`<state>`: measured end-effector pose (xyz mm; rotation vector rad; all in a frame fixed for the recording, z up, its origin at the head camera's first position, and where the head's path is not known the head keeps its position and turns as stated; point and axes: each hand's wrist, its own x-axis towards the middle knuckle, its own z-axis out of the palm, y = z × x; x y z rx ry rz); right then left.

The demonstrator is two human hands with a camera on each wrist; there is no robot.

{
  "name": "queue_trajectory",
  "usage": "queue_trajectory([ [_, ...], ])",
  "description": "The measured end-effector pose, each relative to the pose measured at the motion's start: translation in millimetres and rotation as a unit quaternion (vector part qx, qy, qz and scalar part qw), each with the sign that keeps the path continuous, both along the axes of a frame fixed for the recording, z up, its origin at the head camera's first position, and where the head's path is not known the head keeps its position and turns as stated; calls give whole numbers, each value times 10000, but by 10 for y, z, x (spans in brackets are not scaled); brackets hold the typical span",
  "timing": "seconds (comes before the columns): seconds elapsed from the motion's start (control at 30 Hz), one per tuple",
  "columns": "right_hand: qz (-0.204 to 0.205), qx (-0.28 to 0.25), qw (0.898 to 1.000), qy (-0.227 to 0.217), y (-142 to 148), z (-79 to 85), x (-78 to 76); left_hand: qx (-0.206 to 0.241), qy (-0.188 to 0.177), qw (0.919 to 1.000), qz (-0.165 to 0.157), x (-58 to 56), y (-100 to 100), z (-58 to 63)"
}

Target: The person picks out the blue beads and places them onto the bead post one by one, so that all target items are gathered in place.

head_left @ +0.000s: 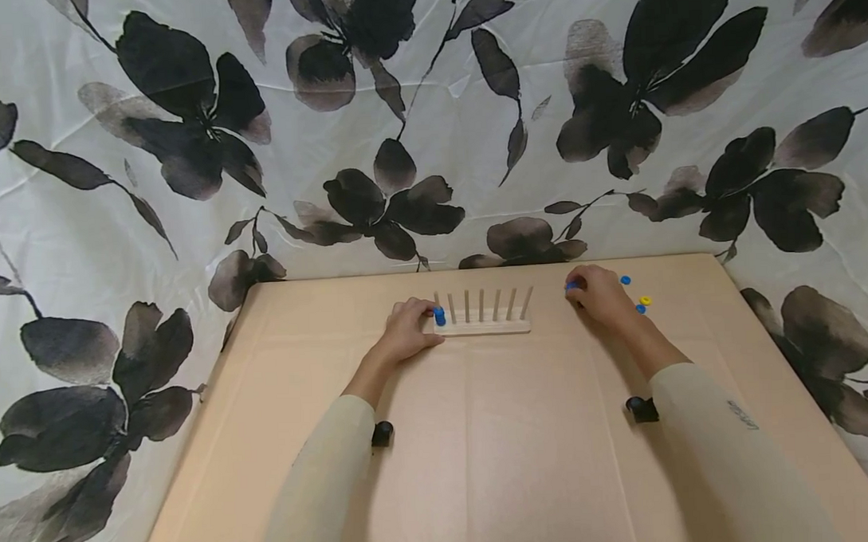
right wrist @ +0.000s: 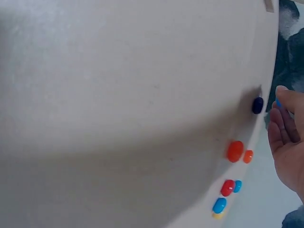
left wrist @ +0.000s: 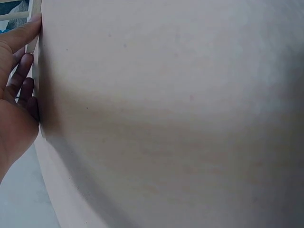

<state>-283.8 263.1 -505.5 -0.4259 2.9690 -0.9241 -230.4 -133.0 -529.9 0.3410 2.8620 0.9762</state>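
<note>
A pale wooden peg rack with several upright pegs stands near the far edge of the table. Blue beads are stacked at its leftmost peg. My left hand grips the rack's left end, thumb along the front of the base and fingertips by the blue beads. In the left wrist view, that thumb lies against the rack's edge. Off to the right of the rack, my right hand pinches a small blue bead between thumb and fingers, at the table's far edge.
Close to the right hand lie a dark blue bead, a large orange bead, a red bead and a yellow bead. Several other beads sit among them. A floral cloth hangs behind the table.
</note>
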Motion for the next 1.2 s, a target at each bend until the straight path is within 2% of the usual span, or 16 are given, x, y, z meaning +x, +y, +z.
queue_trajectory([
  [0.2,-74,-71,9997,234,28,182,3,6,-4,10000,1,-7,-5,-3],
  [0.37,-79,-127,9998,104,11,377,41,-68,25,10000,-43,-10,-5,-2],
  [0.57,155,-152,9980,598,-72,567,65,-93,42,9999,-39,-2,-6,6],
  [0.67,200,-270,9970,692,-147,649,90,-90,35,10000,-21,3,-7,7],
  [0.93,353,-482,9961,650,-370,827,148,-20,12,10000,-27,19,-1,15],
  [1.2,561,-644,9919,941,-583,928,262,-13,63,10000,-64,15,6,11],
])
